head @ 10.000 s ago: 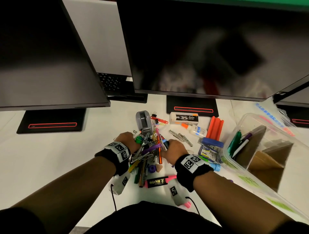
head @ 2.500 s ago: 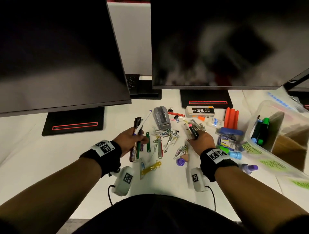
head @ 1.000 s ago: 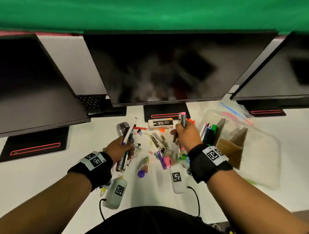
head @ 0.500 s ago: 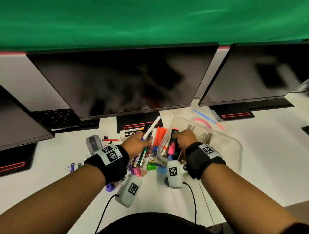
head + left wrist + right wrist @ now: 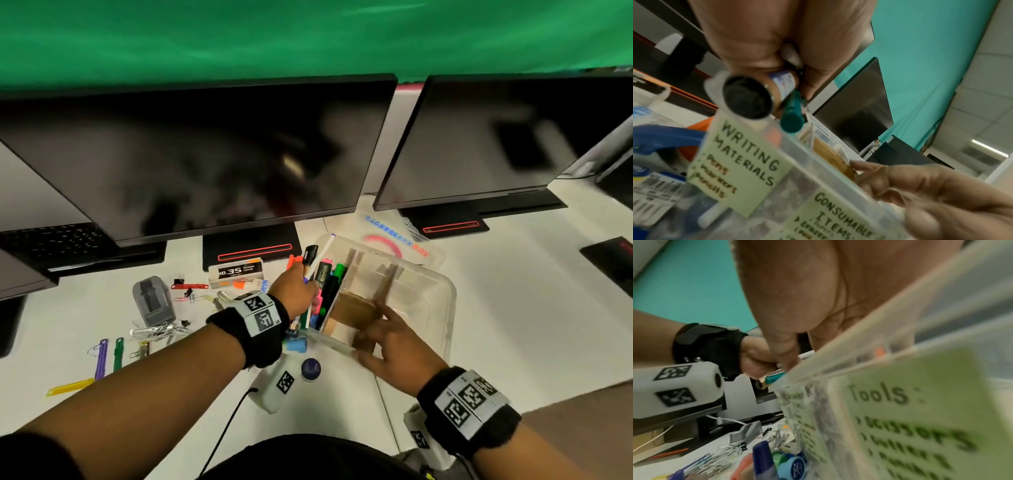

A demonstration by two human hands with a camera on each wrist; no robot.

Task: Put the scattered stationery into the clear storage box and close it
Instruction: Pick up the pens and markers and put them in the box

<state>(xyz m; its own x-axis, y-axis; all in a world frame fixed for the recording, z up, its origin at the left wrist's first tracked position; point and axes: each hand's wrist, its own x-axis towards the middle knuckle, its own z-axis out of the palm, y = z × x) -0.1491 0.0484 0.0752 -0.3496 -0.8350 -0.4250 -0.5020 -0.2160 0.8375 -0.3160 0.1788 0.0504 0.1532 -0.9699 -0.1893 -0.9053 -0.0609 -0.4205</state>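
Observation:
The clear storage box (image 5: 445, 294) stands right of centre, open, with cardboard dividers (image 5: 352, 308). Its lid (image 5: 397, 240) lies behind it. Several markers (image 5: 329, 277) stand in its left compartment, which carries the label "Writing Materials" (image 5: 740, 162). My left hand (image 5: 306, 284) grips a bundle of pens and markers (image 5: 313, 260) over that compartment's left rim. Their black and teal ends (image 5: 748, 95) point down at the rim. My right hand (image 5: 383, 332) holds nothing. Its fingers (image 5: 890, 178) lie fairly straight across the near wall by the divider.
Loose stationery lies left of the box: a grey dispenser (image 5: 152, 301), a staples box (image 5: 239, 270), paper clips (image 5: 157, 330), purple, green and yellow fasteners (image 5: 102, 356), a blue cap (image 5: 296, 344), a purple cap (image 5: 310, 368). Dark monitors (image 5: 205, 154) overhang the back.
My right hand let its markers go into the left compartment and slid right onto the near wall. My left hand carried its bundle rightwards to the box rim.

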